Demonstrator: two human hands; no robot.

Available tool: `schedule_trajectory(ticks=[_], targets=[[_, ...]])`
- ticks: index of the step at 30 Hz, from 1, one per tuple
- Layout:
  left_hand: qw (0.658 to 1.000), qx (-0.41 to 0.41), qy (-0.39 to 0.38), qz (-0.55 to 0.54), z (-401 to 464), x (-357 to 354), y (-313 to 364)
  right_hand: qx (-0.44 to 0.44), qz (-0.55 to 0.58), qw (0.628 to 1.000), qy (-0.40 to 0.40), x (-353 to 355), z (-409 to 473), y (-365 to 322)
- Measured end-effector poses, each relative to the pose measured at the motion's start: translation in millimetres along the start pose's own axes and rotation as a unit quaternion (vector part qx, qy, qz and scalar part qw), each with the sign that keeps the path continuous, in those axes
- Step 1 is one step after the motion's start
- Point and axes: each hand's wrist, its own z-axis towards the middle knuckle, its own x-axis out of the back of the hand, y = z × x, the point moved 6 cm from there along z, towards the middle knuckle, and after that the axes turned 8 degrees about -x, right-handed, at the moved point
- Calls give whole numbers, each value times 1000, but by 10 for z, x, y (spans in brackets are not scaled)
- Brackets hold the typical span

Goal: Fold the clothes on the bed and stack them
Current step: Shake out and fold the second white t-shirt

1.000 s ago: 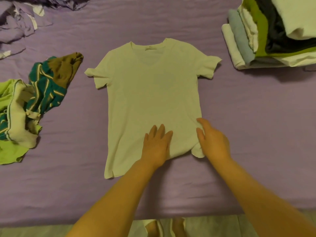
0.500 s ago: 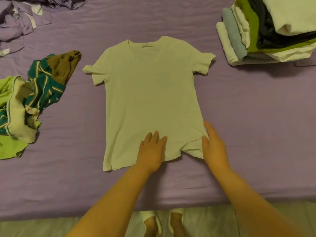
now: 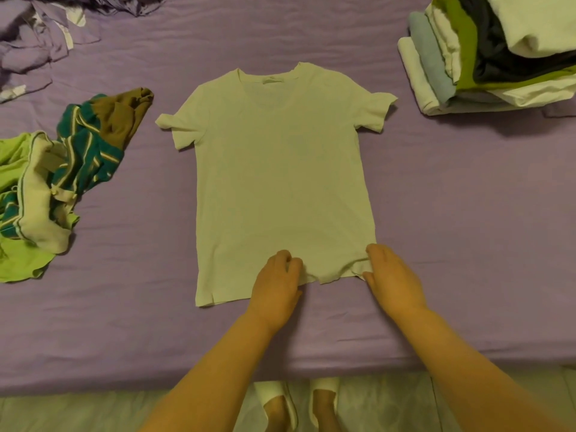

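Note:
A white short-sleeved T-shirt (image 3: pixel 280 182) lies spread flat, collar away from me, in the middle of the purple bed (image 3: pixel 467 229). My left hand (image 3: pixel 276 285) sits on the middle of the bottom hem with its fingers curled into the fabric. At the hem's right corner my right hand (image 3: pixel 394 277) holds the cloth between thumb and fingers. The hem between the two hands is bunched and slightly raised. A stack of folded clothes (image 3: pixel 486 63) in white, pale blue, green and dark colours stands at the far right.
A heap of unfolded clothes (image 3: pixel 71 179), green, teal-striped and brown, lies to the left of the shirt. Crumpled purple bedding (image 3: pixel 37 42) fills the far left corner. The bed's near edge (image 3: pixel 124 378) runs along the bottom, with floor and my slippered feet below.
Both hands slid down the shirt toward me to the bottom hem. My left fingers went from flat to curled, and the hem between the hands has bunched up.

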Motion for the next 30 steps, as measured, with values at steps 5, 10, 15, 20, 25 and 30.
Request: schedule_trajectory(ticks=[5, 10, 15, 20, 25, 30], targets=[[998, -28, -8, 52, 52, -48, -23, 115, -43, 992, 30, 22, -20, -28], [1000, -14, 26, 12, 120, -46, -170, 227, -13, 973, 41, -77, 40, -395], [996, 4, 35, -86, 278, 29, -369, 167, 67, 983, 34, -129, 253, -473], [944, 142, 12, -299, 335, 166, -612, 44, 190, 981, -6, -54, 429, -408], [931, 166, 13, -326, 315, 140, -653, 67, 167, 984, 15, -35, 393, -490], [949, 133, -15, -284, 350, 94, -618, 179, 99, 979, 4, -174, 285, -687]])
